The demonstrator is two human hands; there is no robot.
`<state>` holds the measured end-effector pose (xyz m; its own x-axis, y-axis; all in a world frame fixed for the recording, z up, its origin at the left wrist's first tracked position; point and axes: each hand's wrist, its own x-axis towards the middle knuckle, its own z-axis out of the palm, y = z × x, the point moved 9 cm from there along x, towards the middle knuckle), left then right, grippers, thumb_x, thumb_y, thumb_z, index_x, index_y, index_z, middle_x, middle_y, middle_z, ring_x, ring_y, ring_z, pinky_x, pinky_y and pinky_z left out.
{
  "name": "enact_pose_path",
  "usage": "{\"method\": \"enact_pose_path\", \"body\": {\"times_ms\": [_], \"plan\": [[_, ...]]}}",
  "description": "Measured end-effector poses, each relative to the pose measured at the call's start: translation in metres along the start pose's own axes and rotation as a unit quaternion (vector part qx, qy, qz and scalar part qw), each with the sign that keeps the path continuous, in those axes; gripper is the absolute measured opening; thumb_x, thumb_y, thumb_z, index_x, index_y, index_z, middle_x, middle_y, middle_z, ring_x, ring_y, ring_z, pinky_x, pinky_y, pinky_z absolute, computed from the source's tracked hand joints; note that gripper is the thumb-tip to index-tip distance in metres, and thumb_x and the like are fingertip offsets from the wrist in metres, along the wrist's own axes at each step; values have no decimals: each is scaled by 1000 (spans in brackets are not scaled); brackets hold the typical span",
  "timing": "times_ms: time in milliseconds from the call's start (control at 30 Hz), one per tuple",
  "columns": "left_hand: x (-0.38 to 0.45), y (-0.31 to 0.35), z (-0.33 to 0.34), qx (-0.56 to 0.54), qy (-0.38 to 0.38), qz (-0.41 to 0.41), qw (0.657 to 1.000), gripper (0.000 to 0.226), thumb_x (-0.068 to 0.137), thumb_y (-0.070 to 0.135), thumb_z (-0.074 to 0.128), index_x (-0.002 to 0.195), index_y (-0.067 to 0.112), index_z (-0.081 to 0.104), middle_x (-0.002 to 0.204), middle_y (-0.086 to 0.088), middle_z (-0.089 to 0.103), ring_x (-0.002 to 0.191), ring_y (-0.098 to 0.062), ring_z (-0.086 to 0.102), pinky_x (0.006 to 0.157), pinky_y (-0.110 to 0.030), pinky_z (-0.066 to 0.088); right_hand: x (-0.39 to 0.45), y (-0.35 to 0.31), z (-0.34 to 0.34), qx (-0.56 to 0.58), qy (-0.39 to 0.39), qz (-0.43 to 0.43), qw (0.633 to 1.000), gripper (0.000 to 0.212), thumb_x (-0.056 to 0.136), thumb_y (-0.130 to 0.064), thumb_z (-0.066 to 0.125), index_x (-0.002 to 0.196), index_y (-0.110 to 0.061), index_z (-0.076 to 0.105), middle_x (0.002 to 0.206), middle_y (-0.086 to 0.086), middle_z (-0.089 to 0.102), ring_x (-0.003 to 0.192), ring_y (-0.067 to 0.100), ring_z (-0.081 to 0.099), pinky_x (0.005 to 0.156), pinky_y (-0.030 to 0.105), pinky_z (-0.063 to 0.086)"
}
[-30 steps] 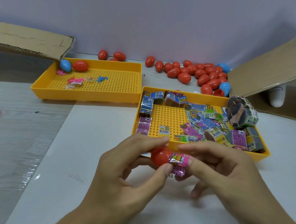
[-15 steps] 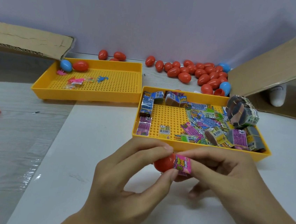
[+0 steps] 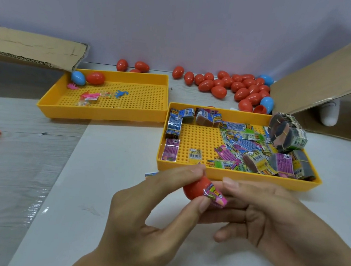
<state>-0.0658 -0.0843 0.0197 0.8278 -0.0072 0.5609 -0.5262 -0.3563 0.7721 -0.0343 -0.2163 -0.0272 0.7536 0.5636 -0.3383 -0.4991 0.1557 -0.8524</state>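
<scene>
- Surface: white table [image 3: 103, 190] in front of a lilac wall.
- Left tray [image 3: 98, 117]: yellow, holds small toys and two eggs.
- Left hand [image 3: 150, 217]: thumb and fingers pinch the red egg [image 3: 193, 189], held above the table just in front of the right tray [image 3: 252, 179].
- Pink leaflet [image 3: 215, 196]: a second ago it hung beside the egg; it now sits tilted against the egg's right end, so stuffing is probably underway.
- Right hand [image 3: 270, 214]: fingertips pinch the leaflet.

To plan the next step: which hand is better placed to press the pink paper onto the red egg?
Probably the right hand: its fingers hold the paper; the left hand grips the egg.
</scene>
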Motion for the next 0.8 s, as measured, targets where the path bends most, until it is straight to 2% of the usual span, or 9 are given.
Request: {"method": "enact_pose_path", "body": {"times_ms": [67, 133, 167, 233, 267, 333, 567, 700, 800], "plan": [[4, -20, 8, 29, -50, -17, 998, 30, 92, 27, 64, 113, 6, 68, 119, -7, 71, 115, -12, 65, 98, -31, 52, 0, 3, 2, 0, -5, 13, 1000, 40, 74, -34, 74, 99, -3, 77, 98, 19, 75, 92, 32, 74, 59, 27, 59], [4, -34, 21, 40, -126, -53, 990, 21, 98, 22, 58, 111, 7, 65, 122, -17, 68, 113, -18, 62, 106, -38, 46, -2, 5, 2, 5, -7, 24, 1000, 39, 74, -33, 76, 97, -2, 77, 97, 17, 75, 90, 30, 74, 58, 26, 58], [6, -33, 24, 58, -134, -44, 988, 19, 98, 19, 58, 111, 7, 66, 121, -17, 68, 114, -19, 64, 105, -37, 48, -2, 6, 2, 7, -8, 28, 1000, 39, 73, -33, 76, 98, -2, 77, 97, 17, 75, 90, 30, 74, 58, 26, 58], [10, -9, 11, 58, -50, 1, 997, 25, 89, 19, 65, 111, 7, 68, 117, -5, 71, 112, -10, 67, 94, -24, 54, -2, 9, 2, 20, -8, 39, 999, 44, 72, -32, 76, 102, 0, 75, 100, 19, 74, 90, 30, 74, 59, 26, 58], [5, 6, 8, 55, -30, 45, 997, 30, 87, 22, 66, 113, 8, 67, 117, 0, 70, 111, -7, 67, 91, -20, 54, -1, 10, 2, 29, -6, 45, 999, 45, 72, -32, 76, 104, 0, 74, 102, 20, 74, 90, 30, 74, 59, 26, 58], [-2, 9, 7, 39, -32, 63, 997, 32, 86, 24, 67, 116, 10, 66, 118, 3, 70, 111, -5, 67, 89, -19, 54, 0, 12, 1, 42, -2, 53, 998, 46, 71, -31, 76, 105, -1, 74, 105, 23, 73, 88, 29, 74, 60, 27, 58], [2, -10, 14, -44, -72, -7, 996, 40, 84, 27, 73, 121, 14, 67, 123, 9, 70, 116, -9, 66, 96, -32, 55, 1, 17, -6, 70, 36, 61, 995, 39, 73, -23, 76, 104, 2, 73, 105, 28, 71, 74, 24, 73, 57, 29, 59], [4, -15, 9, -47, -48, -20, 998, 42, 81, 29, 76, 119, 13, 68, 120, 8, 72, 113, -9, 67, 95, -32, 55, -1, 12, -10, 36, 56, 44, 997, 44, 71, -33, 77, 100, -1, 74, 99, 21, 73, 76, 23, 72, 60, 31, 60], [3, -15, 10, -59, -50, -27, 997, 43, 79, 28, 77, 119, 13, 69, 119, 8, 72, 112, -11, 68, 95, -33, 55, -2, 9, -8, 37, 46, 37, 998, 47, 70, -37, 79, 103, -3, 74, 104, 22, 73, 79, 22, 72, 61, 30, 60]]}}
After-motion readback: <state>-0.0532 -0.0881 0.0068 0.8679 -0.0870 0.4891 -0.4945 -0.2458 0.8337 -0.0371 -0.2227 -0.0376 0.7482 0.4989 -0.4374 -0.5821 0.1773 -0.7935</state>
